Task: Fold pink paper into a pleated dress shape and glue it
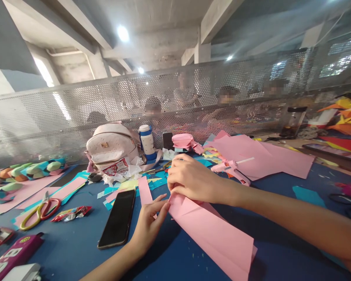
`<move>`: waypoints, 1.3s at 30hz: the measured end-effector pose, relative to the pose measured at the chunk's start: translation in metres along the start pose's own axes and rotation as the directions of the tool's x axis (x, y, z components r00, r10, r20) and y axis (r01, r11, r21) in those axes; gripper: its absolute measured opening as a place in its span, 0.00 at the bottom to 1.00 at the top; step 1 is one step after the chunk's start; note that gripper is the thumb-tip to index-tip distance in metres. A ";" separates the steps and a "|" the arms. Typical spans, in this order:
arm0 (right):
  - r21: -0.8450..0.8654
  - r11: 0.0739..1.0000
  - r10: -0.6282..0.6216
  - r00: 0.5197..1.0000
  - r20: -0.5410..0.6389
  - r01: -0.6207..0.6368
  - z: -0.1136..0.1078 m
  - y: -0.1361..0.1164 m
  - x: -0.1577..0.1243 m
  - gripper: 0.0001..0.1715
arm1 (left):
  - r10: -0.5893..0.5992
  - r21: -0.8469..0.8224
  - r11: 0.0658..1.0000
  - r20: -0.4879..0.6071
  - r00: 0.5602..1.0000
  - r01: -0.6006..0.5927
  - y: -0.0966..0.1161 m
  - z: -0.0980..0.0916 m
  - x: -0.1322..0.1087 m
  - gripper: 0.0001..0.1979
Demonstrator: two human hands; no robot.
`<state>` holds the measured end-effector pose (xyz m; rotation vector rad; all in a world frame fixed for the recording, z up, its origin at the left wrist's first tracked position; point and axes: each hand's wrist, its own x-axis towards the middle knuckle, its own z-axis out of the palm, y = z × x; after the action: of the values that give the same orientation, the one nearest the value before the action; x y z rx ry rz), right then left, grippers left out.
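Observation:
A folded length of pink paper (pixel 210 230) slants across the blue table toward the lower right, its near end lifted and its layers slightly apart. My right hand (pixel 190 177) is closed over the far end of this paper, fingers curled and knuckles up. At the paper's left corner, my left hand (pixel 153 216) pinches the edge between thumb and finger. A narrow pink paper strip (pixel 145 190) lies just behind my left hand and is partly covered by it. Beside that hand rests a dark-screened phone (pixel 117 219).
Scissors (pixel 41 212) and a red candy wrapper (pixel 71 214) lie on the left. Behind stand a pale backpack (pixel 112 146) and a white bottle (pixel 147 142). A pink glue gun (pixel 231 171) sits by large pink sheets (pixel 260 154). Beyond is a perforated metal screen (pixel 119 101).

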<state>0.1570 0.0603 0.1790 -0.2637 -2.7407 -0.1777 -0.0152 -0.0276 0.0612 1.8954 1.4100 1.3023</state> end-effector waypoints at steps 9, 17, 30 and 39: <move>-0.044 0.999 -0.027 1.000 0.017 0.027 -0.008 0.004 0.001 0.09 | -0.082 -0.039 0.996 -0.082 0.993 0.079 -0.010 0.000 -0.010 0.24; 0.021 0.993 -0.119 0.988 0.096 0.117 -0.014 0.003 -0.003 0.08 | 0.540 0.149 0.822 0.101 0.836 -0.549 -0.008 -0.006 0.008 0.17; 0.023 0.991 -0.133 0.985 0.106 0.131 -0.010 0.001 -0.002 0.09 | 0.637 0.290 0.730 0.039 0.769 -0.619 -0.013 -0.008 0.010 0.19; 0.008 0.993 -0.118 0.986 0.117 0.118 -0.003 -0.005 -0.001 0.07 | 0.277 0.093 0.952 0.153 0.949 -0.293 0.002 -0.004 0.002 0.17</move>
<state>0.1578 0.0549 0.1815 -0.1151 -2.8744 -0.1988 -0.0183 -0.0275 0.0652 2.2890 1.1964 1.2071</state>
